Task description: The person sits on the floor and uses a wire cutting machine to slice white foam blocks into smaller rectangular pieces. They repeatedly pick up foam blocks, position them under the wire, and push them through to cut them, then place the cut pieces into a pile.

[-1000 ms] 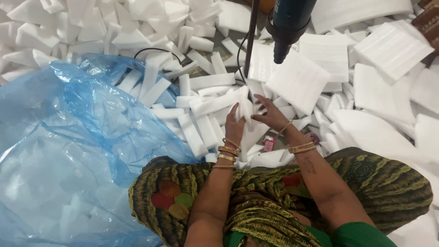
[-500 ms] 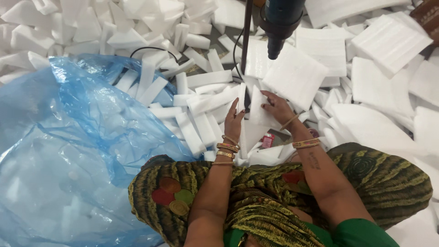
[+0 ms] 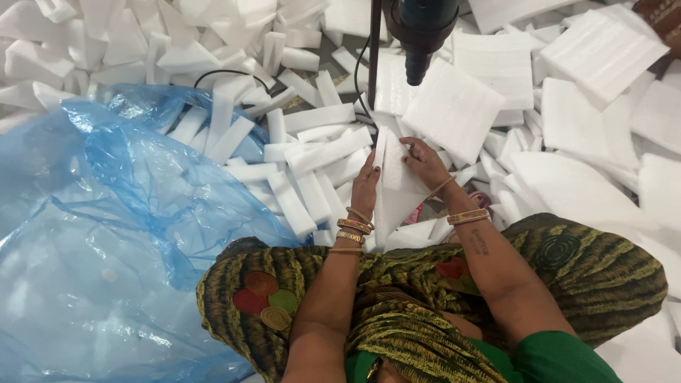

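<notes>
Dozens of white foam strips and slabs [image 3: 312, 152] cover the floor ahead of the seated person, with a big crumpled blue plastic bag [image 3: 92, 234] spread over the floor's left side and 1 dark hanging tool [image 3: 420, 28] on a black cord above the pile. Just in front of the lap, 1 white foam sheet [image 3: 394, 181] stands folded between both hands. The left hand [image 3: 367, 186] presses flat against its left face, fingers [image 3: 372, 164] straight and together, not curled round anything. The right hand [image 3: 424, 162] lies over the sheet's right upper edge, fingers bent down onto it, holding it. The step looks like squaring or folding the sheet; the next move probably calls for both palms keeping the edges aligned.
</notes>
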